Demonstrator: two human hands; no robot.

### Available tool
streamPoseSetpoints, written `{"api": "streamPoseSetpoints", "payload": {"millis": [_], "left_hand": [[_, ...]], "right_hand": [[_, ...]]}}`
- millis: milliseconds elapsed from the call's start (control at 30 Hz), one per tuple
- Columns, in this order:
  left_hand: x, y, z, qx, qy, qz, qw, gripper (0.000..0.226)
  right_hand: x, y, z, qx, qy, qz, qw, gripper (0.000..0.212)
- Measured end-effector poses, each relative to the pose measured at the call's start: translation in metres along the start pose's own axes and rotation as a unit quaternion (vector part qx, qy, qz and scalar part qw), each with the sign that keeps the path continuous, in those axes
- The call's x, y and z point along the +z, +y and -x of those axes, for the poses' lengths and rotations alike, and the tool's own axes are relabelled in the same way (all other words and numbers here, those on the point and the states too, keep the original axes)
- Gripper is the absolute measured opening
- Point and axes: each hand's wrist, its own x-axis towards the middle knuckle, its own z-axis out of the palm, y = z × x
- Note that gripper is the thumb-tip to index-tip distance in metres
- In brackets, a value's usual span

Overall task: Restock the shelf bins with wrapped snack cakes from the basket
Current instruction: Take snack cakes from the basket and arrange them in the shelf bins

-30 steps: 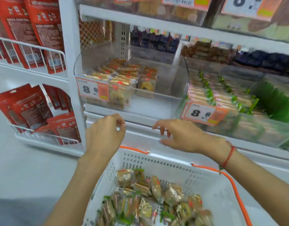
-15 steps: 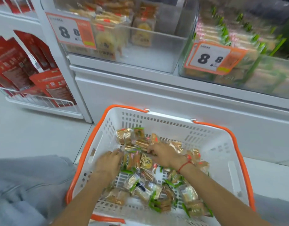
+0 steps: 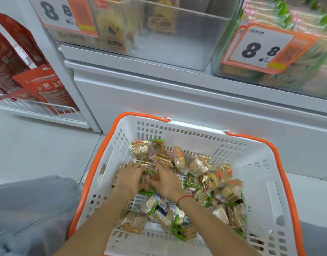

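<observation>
Snack cakes (image 3: 197, 164) lie heaped in the white basket (image 3: 266, 182), both hands down among them.

White shelf unit (image 3: 177, 97) stands behind the basket, carrying a clear left bin (image 3: 192, 34) with a few packets at its back and a fuller right bin (image 3: 306, 74), each with an 8.8 price tag (image 3: 260, 50). The orange-rimmed basket sits on the floor against it. Left hand (image 3: 128, 177) and right hand (image 3: 167, 180) meet at the pile's left side, fingers (image 3: 133, 164) curled inward from either side around one wrapped cake (image 3: 149, 174) pressed between them. A red cord (image 3: 185, 197) circles the right wrist.
</observation>
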Motion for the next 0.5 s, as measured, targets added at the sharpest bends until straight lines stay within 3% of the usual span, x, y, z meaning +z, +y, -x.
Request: {"api": "streamPoseSetpoints", "payload": {"millis": [100, 167, 267, 367, 500], "left_hand": [[-0.006, 0.0, 0.003, -0.018, 0.011, 0.056, 0.998, 0.049], [-0.014, 0.001, 0.005, -0.053, -0.01, 0.156, 0.986, 0.048], [-0.04, 0.004, 0.004, -0.042, -0.065, 0.367, 0.927, 0.039], [-0.088, 0.022, 0.014, 0.008, -0.091, 0.495, 0.864, 0.017], [-0.139, 0.057, 0.035, 0.046, -0.017, 0.586, 0.809, 0.016]], "right_hand": [[-0.009, 0.004, 0.003, -0.019, -0.041, -0.028, 0.999, 0.046], [-0.022, 0.008, 0.008, -0.03, -0.1, -0.043, 0.994, 0.037], [-0.059, 0.008, 0.021, -0.029, -0.19, -0.037, 0.981, 0.043], [-0.109, 0.004, 0.038, -0.046, -0.161, -0.017, 0.986, 0.045], [-0.174, -0.002, 0.063, -0.077, -0.068, -0.024, 0.994, 0.039]]}}
